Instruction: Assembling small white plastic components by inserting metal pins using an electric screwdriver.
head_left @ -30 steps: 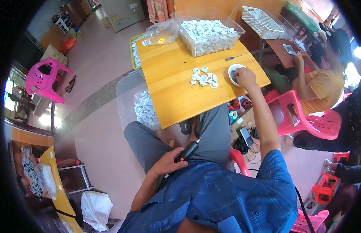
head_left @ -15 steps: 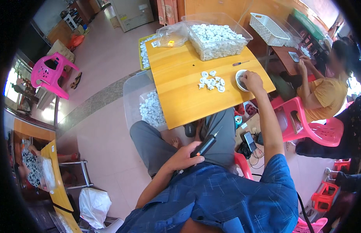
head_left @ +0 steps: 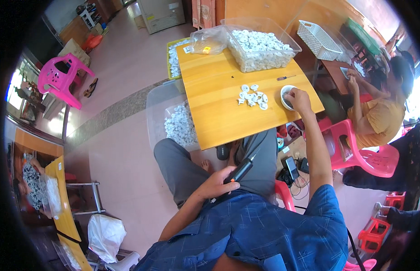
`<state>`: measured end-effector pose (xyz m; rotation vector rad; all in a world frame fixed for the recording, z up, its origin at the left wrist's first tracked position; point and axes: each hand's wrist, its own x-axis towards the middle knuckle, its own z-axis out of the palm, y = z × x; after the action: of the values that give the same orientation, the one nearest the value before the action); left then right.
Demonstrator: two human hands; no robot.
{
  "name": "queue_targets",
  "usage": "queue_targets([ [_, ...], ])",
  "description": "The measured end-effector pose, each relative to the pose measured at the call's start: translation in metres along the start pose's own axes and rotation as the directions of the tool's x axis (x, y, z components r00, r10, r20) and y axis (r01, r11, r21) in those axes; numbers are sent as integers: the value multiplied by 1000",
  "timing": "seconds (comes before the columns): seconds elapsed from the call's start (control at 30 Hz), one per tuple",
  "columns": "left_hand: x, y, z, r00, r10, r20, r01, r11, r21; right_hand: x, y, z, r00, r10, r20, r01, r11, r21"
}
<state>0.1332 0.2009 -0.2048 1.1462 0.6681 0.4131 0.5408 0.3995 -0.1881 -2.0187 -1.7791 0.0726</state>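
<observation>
My left hand (head_left: 219,183) is wrapped round a black electric screwdriver (head_left: 240,170), held over my lap with its thin bit pointing up and away. At the right edge of the yellow table (head_left: 228,122), my right hand (head_left: 299,99) reaches into a small white bowl (head_left: 284,103). Its fingers are pinched together over small dark-grey bits in the bowl. Whatever they hold is too small to make out. Left of the bowl lies a loose group of small white round plastic parts (head_left: 253,97). A small screwdriver (head_left: 287,77) rests just beyond the bowl.
A clear bin (head_left: 264,63) heaped with white parts stands at the table's far end beside a clear plastic bag (head_left: 207,41). Another tub of parts (head_left: 179,128) sits left below the table. A person in yellow (head_left: 379,115) sits at right on a pink chair (head_left: 345,147).
The whole view has shifted slightly, moving the table a little to the right. My right hand stays at the bowl with its fingers bent in. My left hand keeps the electric screwdriver.
</observation>
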Motion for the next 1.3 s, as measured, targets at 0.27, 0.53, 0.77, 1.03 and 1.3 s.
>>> queue_targets([
  [0.27,0,-5,-3,1000,4,-12,-3,1000,28,4,1,1,1000,-14,-6,14,1000,-20],
  [0.53,3,-5,-2,1000,-18,-21,19,999,42,4,7,-6,984,13,-178,7,993,114],
  [0.77,0,-9,-4,998,9,-60,-11,999,-31,-35,-48,-25,975,214,68,-143,357,923],
  [1.03,1,-2,-10,991,127,-41,-132,979,-154,-113,-99,36,937,83,339,-323,-160,933],
  [1.3,2,1,-4,983,118,-139,-144,970,-194,-140,-131,54,859,-59,509,-493,-365,789],
])
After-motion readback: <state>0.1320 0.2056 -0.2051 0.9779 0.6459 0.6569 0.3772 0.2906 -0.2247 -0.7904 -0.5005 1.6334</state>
